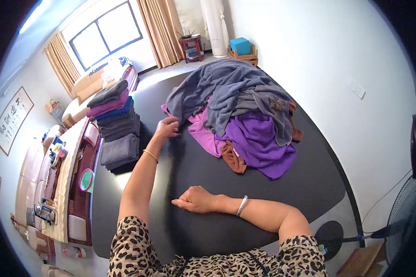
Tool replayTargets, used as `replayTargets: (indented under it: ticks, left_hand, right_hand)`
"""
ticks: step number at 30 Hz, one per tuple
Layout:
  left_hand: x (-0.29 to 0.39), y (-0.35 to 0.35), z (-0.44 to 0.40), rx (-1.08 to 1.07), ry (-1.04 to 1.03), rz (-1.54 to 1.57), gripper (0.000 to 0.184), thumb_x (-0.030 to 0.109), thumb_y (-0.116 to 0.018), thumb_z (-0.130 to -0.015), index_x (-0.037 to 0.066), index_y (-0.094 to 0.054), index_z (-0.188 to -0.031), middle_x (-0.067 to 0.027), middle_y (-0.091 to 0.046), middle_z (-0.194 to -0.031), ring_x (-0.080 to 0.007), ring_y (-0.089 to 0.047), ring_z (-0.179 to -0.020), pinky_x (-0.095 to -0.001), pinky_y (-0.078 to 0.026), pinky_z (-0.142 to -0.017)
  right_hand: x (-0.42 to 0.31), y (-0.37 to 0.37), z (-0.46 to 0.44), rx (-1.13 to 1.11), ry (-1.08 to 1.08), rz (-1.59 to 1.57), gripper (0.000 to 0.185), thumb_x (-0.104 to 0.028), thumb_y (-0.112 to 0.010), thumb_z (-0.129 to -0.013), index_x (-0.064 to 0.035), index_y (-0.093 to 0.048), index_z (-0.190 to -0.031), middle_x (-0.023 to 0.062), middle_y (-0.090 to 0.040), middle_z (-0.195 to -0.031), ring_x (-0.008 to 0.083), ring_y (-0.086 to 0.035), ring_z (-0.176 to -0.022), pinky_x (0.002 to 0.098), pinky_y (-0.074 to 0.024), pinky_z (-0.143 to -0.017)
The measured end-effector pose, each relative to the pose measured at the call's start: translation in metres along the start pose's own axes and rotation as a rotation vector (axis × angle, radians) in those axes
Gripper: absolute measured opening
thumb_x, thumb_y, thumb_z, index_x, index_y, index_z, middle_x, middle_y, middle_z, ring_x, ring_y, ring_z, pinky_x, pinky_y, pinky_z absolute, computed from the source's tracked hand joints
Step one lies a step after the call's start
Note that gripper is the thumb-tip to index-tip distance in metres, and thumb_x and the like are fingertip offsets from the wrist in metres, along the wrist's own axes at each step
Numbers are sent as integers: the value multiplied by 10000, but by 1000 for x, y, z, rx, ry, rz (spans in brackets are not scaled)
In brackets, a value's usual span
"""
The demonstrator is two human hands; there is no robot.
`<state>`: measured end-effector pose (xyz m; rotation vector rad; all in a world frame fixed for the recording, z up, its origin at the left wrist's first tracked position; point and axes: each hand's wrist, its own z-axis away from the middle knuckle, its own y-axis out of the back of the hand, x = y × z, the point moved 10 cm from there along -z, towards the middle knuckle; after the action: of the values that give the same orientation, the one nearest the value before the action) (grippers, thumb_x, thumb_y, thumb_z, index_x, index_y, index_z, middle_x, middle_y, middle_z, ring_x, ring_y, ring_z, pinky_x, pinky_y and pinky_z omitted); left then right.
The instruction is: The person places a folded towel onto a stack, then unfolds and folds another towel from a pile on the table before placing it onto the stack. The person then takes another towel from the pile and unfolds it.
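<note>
My left hand (167,128), with a gold bangle, is at the left edge of a loose heap, its fingers curled close beside a grey towel (217,83). Whether those fingers grip any cloth is hidden. My right hand (196,199), with a silver bangle, is closed in a fist low over the black table (263,198), and nothing shows in it. Under and around the grey towel lie a purple towel (259,141), a pink towel (205,136) and a brown towel (233,158). A stack of folded towels (120,150), mostly grey, stands left of my left hand.
To the left are a long wooden table (64,203) with items on it and a pink-and-green round basket (86,179). A standing fan (402,221) is at the right beside the white wall (319,60). Farther back are a sofa (88,87) and a blue box (240,46).
</note>
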<state>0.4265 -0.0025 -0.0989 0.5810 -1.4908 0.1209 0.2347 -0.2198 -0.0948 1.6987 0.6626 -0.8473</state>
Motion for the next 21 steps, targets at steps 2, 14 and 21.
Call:
replayTargets:
  ticks: [2, 14, 21]
  left_hand:
    - [-16, -17, 1, -97, 84, 63, 375, 175, -652, -858, 2, -588, -1184, -77, -637, -913, -162, -631, -814, -295, -541, -684]
    - [98, 11, 145, -248, -7, 687, 189, 92, -663, -824, 3, -601, -979, -44, -625, -779, -109, -592, -646, -252, -497, -603]
    - [138, -20, 325, -1208, -387, 497, 196, 71, -722, -775, -38, -654, -922, -71, -640, -714, -123, -574, -585, -255, -457, -538]
  right_hand:
    - [2, 1, -1, -19, -23, 16, 558, -439, -468, -941, -27, -534, -571, 177, -550, -559, 386, -540, -552, 487, -437, -603]
    - [41, 18, -3, 326, -104, -449, 353, -360, -441, -990, -42, -564, -897, 56, -615, -761, 141, -543, -522, 299, -469, -531]
    - [100, 52, 5, 742, -188, -1076, 416, -408, -512, -948, -73, -472, -1190, 99, -555, -1132, 164, -614, -926, 324, -535, -754]
